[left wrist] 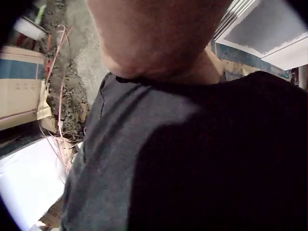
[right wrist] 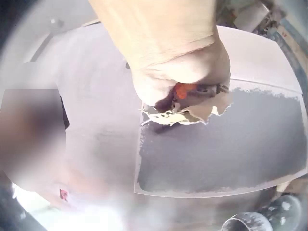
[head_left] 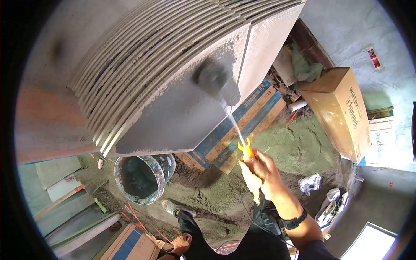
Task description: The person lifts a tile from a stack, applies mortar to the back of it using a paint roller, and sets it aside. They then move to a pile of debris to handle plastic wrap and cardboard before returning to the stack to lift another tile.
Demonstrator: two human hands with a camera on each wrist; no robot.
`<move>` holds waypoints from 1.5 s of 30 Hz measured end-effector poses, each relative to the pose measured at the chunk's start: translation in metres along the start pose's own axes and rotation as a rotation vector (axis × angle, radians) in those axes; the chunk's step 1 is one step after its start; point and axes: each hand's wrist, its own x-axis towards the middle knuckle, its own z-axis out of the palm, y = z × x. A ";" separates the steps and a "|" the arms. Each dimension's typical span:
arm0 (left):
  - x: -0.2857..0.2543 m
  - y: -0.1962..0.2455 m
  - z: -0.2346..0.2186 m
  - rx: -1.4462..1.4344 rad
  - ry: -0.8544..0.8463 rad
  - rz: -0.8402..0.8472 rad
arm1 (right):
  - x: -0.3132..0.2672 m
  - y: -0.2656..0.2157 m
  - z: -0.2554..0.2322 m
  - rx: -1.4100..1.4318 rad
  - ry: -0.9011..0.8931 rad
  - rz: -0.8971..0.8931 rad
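My right hand point(head_left: 265, 173) grips the yellow handle point(head_left: 246, 151) of a tool, with torn pale wrapping point(head_left: 252, 180) around the grip. The tool's pale shaft runs up to a blurred, dark grey head point(head_left: 213, 77) over a large light tile point(head_left: 268, 43) partly coated in grey paste point(head_left: 169, 119). In the right wrist view the fist point(right wrist: 178, 62) hides most of the orange handle point(right wrist: 183, 90). My left hand point(head_left: 182, 243) rests on the dark trouser leg with loosely curled fingers and holds nothing; the left wrist view shows skin point(left wrist: 154, 38) against dark cloth, its fingers hidden.
Many tiles point(head_left: 143, 65) stand in a row behind the coated one. Below it are a bucket point(head_left: 163, 173) of grey mix and flattened cardboard point(head_left: 260, 112). A large box point(head_left: 329, 108), plastic bag point(head_left: 309, 184) and sandy heap point(head_left: 299, 145) lie right; cardboard point(head_left: 130, 245) and boards lie lower left.
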 end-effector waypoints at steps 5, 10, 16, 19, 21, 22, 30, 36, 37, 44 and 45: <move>0.003 -0.002 0.008 0.020 0.006 0.115 | -0.023 0.015 -0.033 -1.045 0.118 -0.405; 0.001 0.013 0.006 -0.056 -0.038 -0.008 | -0.013 -0.014 -0.047 -1.337 0.186 -0.648; 0.003 0.018 0.011 0.008 0.002 0.036 | 0.008 -0.037 -0.062 -1.365 0.160 -0.662; 0.003 0.017 0.010 -0.005 0.008 0.062 | 0.015 -0.037 -0.067 -1.296 0.090 -0.603; 0.002 0.021 0.008 0.000 -0.005 0.010 | 0.019 -0.032 -0.073 -1.287 0.037 -0.511; 0.002 0.030 0.003 0.002 -0.015 -0.038 | 0.022 -0.028 -0.075 -1.284 0.037 -0.509; 0.000 0.027 0.002 -0.016 -0.014 -0.002 | 0.058 0.022 -0.099 -1.249 -0.039 -0.381; 0.006 0.001 0.019 0.028 -0.025 0.078 | 0.087 0.063 -0.118 -1.233 -0.052 -0.327; 0.006 -0.008 0.025 0.059 -0.007 0.154 | 0.092 0.071 -0.123 -1.224 -0.053 -0.320; 0.008 -0.007 0.031 0.004 -0.037 0.008 | 0.121 0.110 -0.147 -1.281 -0.077 -0.231; 0.010 -0.004 0.030 0.022 -0.012 0.090 | 0.125 0.116 -0.150 -1.280 -0.085 -0.230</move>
